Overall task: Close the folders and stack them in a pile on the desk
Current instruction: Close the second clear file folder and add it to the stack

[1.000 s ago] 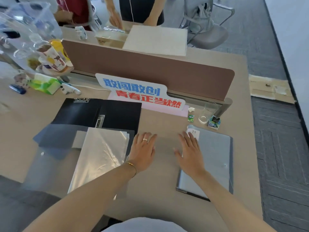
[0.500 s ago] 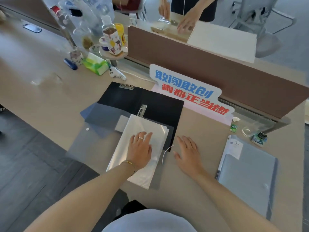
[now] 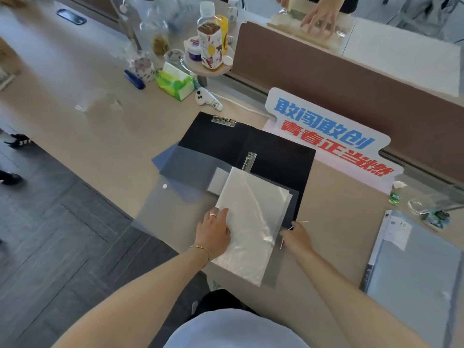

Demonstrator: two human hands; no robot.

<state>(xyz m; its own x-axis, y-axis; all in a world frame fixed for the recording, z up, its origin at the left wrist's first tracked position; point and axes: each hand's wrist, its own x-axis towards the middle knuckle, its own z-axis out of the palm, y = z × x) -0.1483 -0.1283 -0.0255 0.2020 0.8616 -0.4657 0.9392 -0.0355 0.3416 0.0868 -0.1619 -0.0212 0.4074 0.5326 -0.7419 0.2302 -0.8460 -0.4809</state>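
On the desk [image 3: 100, 136], left of the black binder [image 3: 251, 146], I see a translucent folder [image 3: 160, 207]. Below the binder's clip, my left hand [image 3: 213, 232] rests fingers-together on the clear folder [image 3: 251, 222]. My right hand [image 3: 297, 236] pinches its right edge. Further right lies the closed grey folder [image 3: 421, 267].

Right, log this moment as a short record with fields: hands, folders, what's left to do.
left hand: rests flat on the clear folder
right hand: at the clear folder's right edge, pinching a thin white cord
black folder: open on the desk, under the clear one
grey folder: closed, far right
stacked: not yet
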